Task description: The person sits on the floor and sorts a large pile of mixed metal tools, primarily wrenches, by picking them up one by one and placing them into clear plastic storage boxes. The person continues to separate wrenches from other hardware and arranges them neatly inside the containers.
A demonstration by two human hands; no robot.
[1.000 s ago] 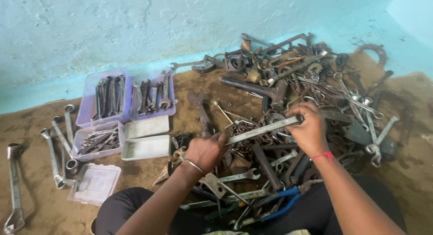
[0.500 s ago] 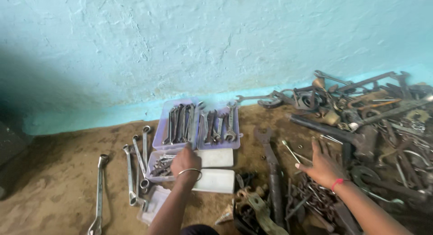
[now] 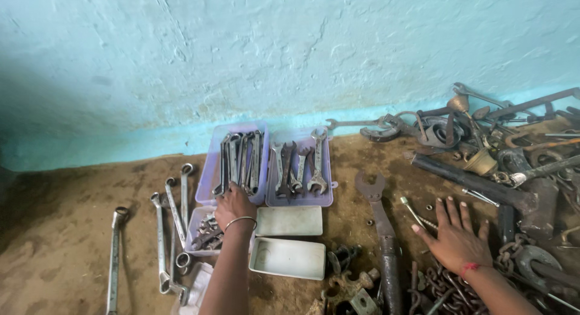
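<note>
Two hands, left hand (image 3: 232,207) grip closed on steel wrenches (image 3: 240,161), right hand (image 3: 456,239) flat, empty.

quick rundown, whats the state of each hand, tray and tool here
left hand: reaching into the left purple tray, fingers on the spanners
right hand: flat on the ground, fingers spread, holding nothing
left purple tray: full of spanners
right purple tray: holds a few spanners
two white trays: empty
ring spanners: lying loose on the ground
big wrench: lying flat
</note>
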